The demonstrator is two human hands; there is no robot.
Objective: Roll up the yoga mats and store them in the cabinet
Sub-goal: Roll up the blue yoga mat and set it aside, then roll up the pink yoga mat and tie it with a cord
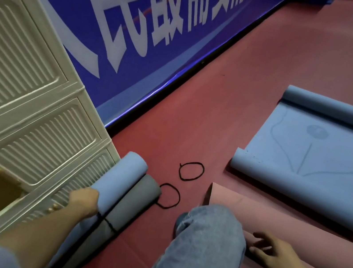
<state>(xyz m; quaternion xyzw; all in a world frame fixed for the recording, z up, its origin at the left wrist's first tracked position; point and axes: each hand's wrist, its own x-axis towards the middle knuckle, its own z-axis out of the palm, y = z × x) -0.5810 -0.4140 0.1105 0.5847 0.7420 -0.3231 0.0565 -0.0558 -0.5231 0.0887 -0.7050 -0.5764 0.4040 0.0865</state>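
Left hand [84, 199] grip wrapped over rolled blue mat [116, 180], fingers hidden behind roll. Blue roll touching grey rolled mat [133, 204], black cord [107, 221] around both, lying on red floor [277, 57] against cream cabinet [25, 96]. Right hand [276, 258] grip spread loosely on pink mat [295, 226], pinching nothing. Two black loops [190, 171] on floor nearby. Another blue mat [321, 158] partly unrolled, well apart. Jeans-clad knee [204, 239] between hands.

Two rolled yoga mats tied together, one blue [116, 177] and one grey [136, 199], beside the cabinet [25, 94], one blue mat part unrolled [312, 156], one pink mat [273, 218], two loose black cord loops [191, 171] [169, 196], two hands [84, 200] [276, 256]
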